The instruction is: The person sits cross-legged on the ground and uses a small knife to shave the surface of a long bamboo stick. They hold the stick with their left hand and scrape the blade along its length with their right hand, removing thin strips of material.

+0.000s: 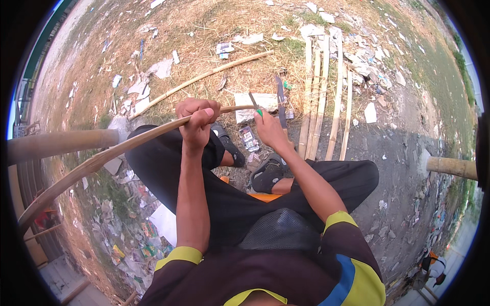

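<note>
A long split bamboo strip (104,155) runs from the lower left across my lap to a narrow end in front of me. My left hand (197,121) is closed in a fist round it, well back from that end. In my right hand (271,133) is a small knife (253,100) with a green handle. Its blade crosses the tip of the bamboo strip; whether it cuts in, I cannot tell. Just beyond my right hand a machete (280,102) lies on the ground, its dark blade pointing away, beside a flattened piece of cardboard (245,100).
Several pale bamboo strips (321,97) lie side by side at the right, and another bamboo strip (204,76) lies ahead. Thick bamboo poles stand at the left (66,144) and right (451,167). Paper and plastic scraps litter the dry grass (204,30).
</note>
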A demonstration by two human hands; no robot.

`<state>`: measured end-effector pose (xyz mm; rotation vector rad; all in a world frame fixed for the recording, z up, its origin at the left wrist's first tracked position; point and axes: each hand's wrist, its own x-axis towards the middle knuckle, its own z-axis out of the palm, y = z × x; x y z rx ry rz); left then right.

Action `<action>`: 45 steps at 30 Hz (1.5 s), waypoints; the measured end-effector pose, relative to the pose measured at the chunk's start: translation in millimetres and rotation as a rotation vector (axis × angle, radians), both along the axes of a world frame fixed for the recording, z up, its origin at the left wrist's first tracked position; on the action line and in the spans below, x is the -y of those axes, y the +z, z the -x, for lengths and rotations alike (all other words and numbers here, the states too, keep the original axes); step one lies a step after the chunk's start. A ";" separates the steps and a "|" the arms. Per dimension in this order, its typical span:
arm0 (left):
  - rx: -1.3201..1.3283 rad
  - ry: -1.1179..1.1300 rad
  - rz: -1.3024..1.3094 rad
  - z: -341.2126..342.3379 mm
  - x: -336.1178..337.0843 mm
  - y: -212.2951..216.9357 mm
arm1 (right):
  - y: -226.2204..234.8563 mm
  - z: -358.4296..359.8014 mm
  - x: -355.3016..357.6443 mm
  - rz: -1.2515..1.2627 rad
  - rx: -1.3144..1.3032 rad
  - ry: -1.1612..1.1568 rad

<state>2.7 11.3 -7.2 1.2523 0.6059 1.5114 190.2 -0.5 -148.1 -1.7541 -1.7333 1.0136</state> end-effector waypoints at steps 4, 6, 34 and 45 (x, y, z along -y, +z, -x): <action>0.118 0.199 0.037 -13.7 -1.2 -2.7 | 47.2 31.7 23.5 0.054 -0.103 -0.028; 0.125 0.316 0.035 -21.8 -0.3 -2.0 | 38.1 38.5 22.1 0.004 -0.077 -0.055; 0.107 0.436 0.034 -25.3 -1.9 -2.2 | 23.5 51.6 7.4 -0.016 0.080 0.024; 0.056 0.451 0.056 -34.2 -0.5 -0.4 | 22.5 50.0 12.6 0.007 -0.012 -0.004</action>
